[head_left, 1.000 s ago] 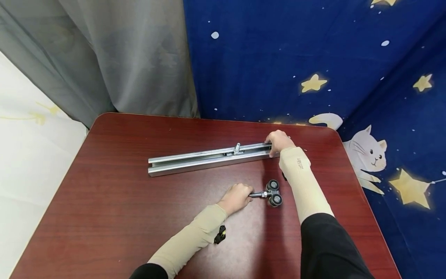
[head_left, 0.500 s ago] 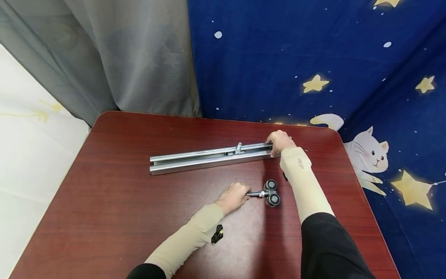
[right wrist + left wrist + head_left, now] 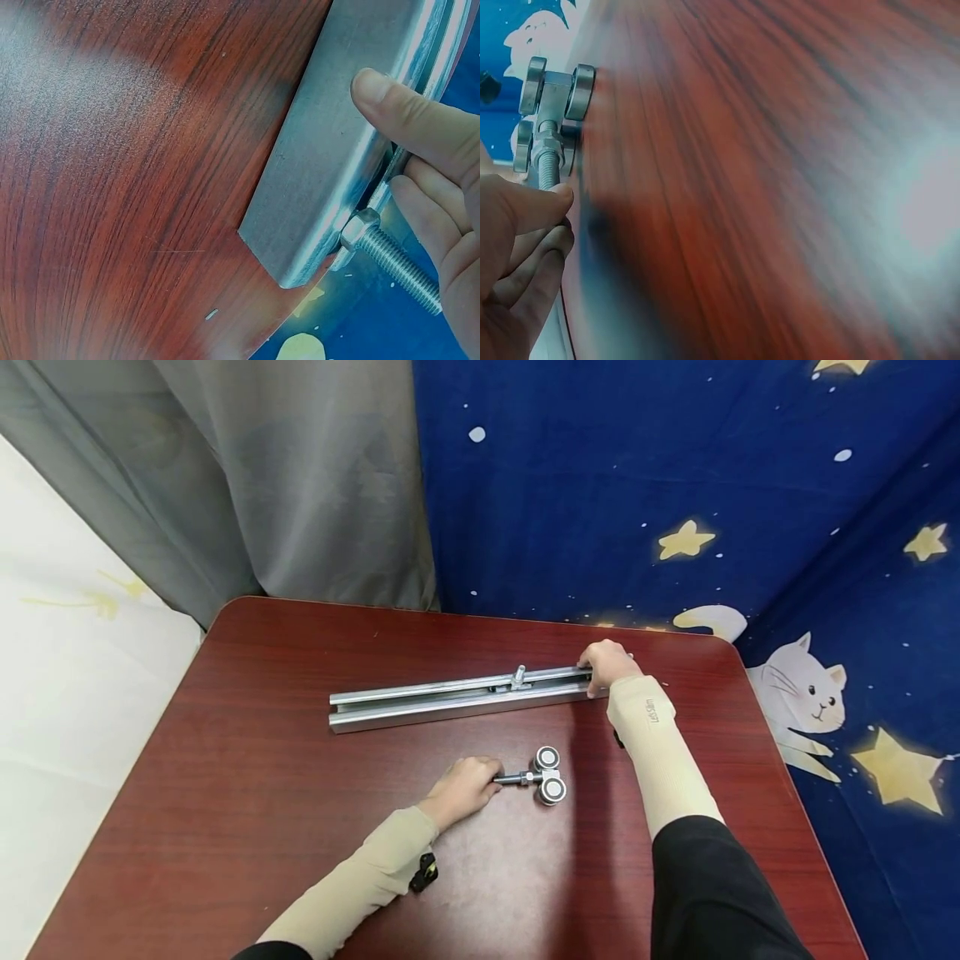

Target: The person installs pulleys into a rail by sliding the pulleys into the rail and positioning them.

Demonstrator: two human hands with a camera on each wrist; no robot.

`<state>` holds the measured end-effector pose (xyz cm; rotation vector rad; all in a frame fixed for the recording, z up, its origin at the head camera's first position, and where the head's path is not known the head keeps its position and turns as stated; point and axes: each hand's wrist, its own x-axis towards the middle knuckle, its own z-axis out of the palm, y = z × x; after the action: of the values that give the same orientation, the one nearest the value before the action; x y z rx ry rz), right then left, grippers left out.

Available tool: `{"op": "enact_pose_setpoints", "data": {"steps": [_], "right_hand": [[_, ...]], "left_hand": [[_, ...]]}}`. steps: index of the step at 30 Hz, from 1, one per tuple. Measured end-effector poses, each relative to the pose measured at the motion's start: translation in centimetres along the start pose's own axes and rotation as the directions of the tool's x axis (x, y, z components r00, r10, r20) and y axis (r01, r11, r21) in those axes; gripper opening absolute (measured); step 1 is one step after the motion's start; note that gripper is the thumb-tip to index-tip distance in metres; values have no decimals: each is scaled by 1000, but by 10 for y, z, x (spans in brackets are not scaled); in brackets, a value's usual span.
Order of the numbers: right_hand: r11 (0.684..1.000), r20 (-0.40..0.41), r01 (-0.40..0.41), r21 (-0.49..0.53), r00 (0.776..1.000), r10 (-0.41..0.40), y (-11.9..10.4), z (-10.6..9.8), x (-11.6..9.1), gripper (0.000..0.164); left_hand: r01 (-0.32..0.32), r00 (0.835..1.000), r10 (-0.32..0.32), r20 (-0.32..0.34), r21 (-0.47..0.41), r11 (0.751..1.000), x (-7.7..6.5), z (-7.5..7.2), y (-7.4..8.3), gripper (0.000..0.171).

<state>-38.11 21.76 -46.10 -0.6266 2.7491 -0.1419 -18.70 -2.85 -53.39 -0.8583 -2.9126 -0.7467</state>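
My left hand point(image 3: 465, 789) pinches the threaded rod of a roller trolley point(image 3: 549, 775), whose wheels point right, away from the fingers. In the left wrist view, the trolley point(image 3: 553, 97) shows several metal wheels and a nut on the rod, with thumb and fingertips around the rod's lower part. A silver slotted track point(image 3: 450, 703) lies beyond, slot upward. My right hand point(image 3: 611, 664) grips its right end, thumb on the near side wall. One bolt point(image 3: 519, 677) stands up from the slot. Another threaded bolt point(image 3: 397, 262) with a hex nut sticks out near the gripped end, under the fingers.
The dark red wooden table point(image 3: 247, 793) bears the track and both forearms. A grey curtain point(image 3: 330, 485) and a blue starry curtain point(image 3: 570, 485) hang behind its far edge. White cloth point(image 3: 75, 652) is at the left. Each wrist carries a small black camera.
My left hand has drawn the trolley leftward across the table, away from the right forearm, and the wheels have turned more face-up. The right hand stays on the track's end.
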Motion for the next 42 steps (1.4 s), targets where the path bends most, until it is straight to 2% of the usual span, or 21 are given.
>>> {"op": "enact_pose_setpoints", "data": {"steps": [4, 8, 12, 15, 20, 24, 28, 34, 37, 42], "right_hand": [[1000, 2, -21, 4, 1000, 21, -1, -1, 0, 58], [999, 9, -46, 13, 999, 46, -3, -3, -1, 59], [999, 25, -42, 9, 999, 41, -5, -4, -3, 58], [999, 32, -44, 9, 999, 44, -5, -6, -3, 58], [1000, 37, -25, 4, 999, 25, -5, -6, -2, 58], [1000, 40, -16, 5, 999, 16, -4, -3, -1, 58], [1000, 43, -29, 1, 999, 29, -2, 0, -1, 59], [999, 24, -50, -9, 998, 50, -1, 1, -2, 59], [999, 24, -42, -13, 999, 42, -2, 0, -3, 59], [999, 24, -23, -27, 999, 23, -3, -1, -4, 58]], "left_hand": [[-12, 999, 13, -38, 27, 1000, -11, -8, -7, 8], [-65, 993, 70, -90, 50, 997, -18, -15, -10, 10], [-136, 982, 146, -123, 87, 987, -21, -18, -13, 10], [-189, 965, 202, -169, 93, 978, -19, -18, -12, 9], [-282, 919, 295, -261, 88, 955, -11, -25, -4, 10], [-337, 891, 347, -294, 85, 938, -1, -29, 8, 10], [-381, 866, 395, -305, 107, 918, 10, -29, 19, 9], [-431, 842, 457, -286, 152, 890, 33, -24, 41, 8], [-433, 845, 458, -277, 148, 889, 44, -19, 50, 8], [-405, 883, 400, -247, 33, 914, 52, -9, 51, 13]]}}
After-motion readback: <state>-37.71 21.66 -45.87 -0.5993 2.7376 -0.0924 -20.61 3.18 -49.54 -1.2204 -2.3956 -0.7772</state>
